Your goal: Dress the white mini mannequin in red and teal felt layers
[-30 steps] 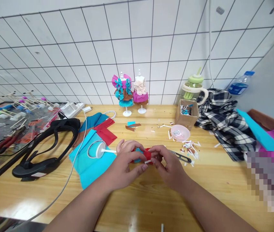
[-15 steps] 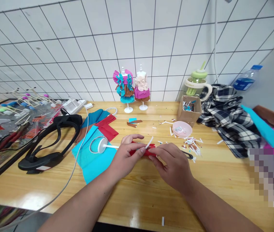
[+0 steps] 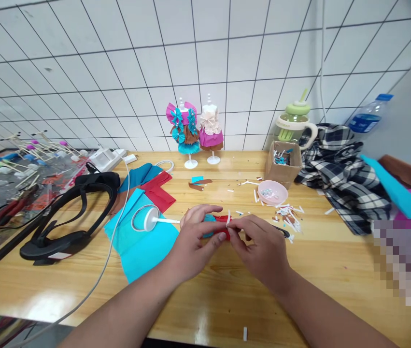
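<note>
A miniature dress-form mannequin on a white stand (image 3: 150, 219) lies sideways, its base pointing left over the turquoise crepe paper (image 3: 147, 253). Red paper (image 3: 222, 219) and a bit of teal wrap its body, which my hands partly hide. My left hand (image 3: 200, 237) is closed around the mannequin, thumb pressed on the red paper. Fingertips of my right hand (image 3: 258, 237) pinch a thin white strip (image 3: 229, 216) at the red paper's edge. By the right hand lies a black-handled tool (image 3: 282, 231), mostly covered.
Two dressed mannequins (image 3: 187, 130) stand by the tiled wall. A pink dish (image 3: 272, 193), white scraps (image 3: 290, 215), a cardboard box (image 3: 283, 164) and a cup (image 3: 295, 121) are at right. A black headset strap (image 3: 71, 217) and a cable (image 3: 109, 256) lie left.
My left hand has shifted slightly, baring some teal on the mannequin. The right fingertips have moved onto the white strip, which now stands more upright. The view has shifted slightly.
</note>
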Demonstrator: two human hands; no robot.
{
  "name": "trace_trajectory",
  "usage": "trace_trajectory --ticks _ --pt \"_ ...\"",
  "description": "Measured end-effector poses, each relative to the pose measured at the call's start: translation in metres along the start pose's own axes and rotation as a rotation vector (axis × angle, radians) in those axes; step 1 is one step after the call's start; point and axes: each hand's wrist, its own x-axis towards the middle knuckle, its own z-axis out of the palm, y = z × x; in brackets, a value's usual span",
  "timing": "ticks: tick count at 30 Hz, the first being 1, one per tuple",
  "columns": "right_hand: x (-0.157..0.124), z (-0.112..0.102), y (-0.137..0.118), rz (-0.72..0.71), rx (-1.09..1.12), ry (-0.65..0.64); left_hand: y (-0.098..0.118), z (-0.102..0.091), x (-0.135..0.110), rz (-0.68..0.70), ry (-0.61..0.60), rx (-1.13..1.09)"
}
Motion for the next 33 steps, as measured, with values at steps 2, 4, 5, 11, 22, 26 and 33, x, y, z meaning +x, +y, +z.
trace_trajectory --ticks 2,4,5,11,22,26,33 --pt "0.0005 0.0020 -0.0034 0.123 0.119 -0.013 -0.0004 0.0016 0.0002 0.000 0.061 0.028" --pt "0.0009 0.0033 -0.0066 0.210 0.217 -0.024 -0.0014 0.0025 0.0009 0.005 0.110 0.047" --pt "0.0010 0.0035 -0.0079 0.228 0.251 -0.030 -0.0020 0.0026 0.0013 0.012 0.124 0.052" --pt "-0.0001 0.0023 -0.0093 0.153 0.286 -0.027 -0.0039 0.0017 0.0027 0.072 0.174 0.017" --pt "-0.0015 0.0023 -0.0062 -0.021 0.175 -0.003 -0.0018 0.0005 0.0049 0.055 0.181 -0.108" --pt "-0.0026 0.0024 -0.0033 -0.030 0.109 -0.013 -0.0027 0.0022 0.0044 0.002 0.151 -0.104" --pt "-0.0031 -0.0001 -0.0012 -0.243 -0.107 0.012 -0.0053 0.0035 0.0034 -0.051 0.161 -0.241"
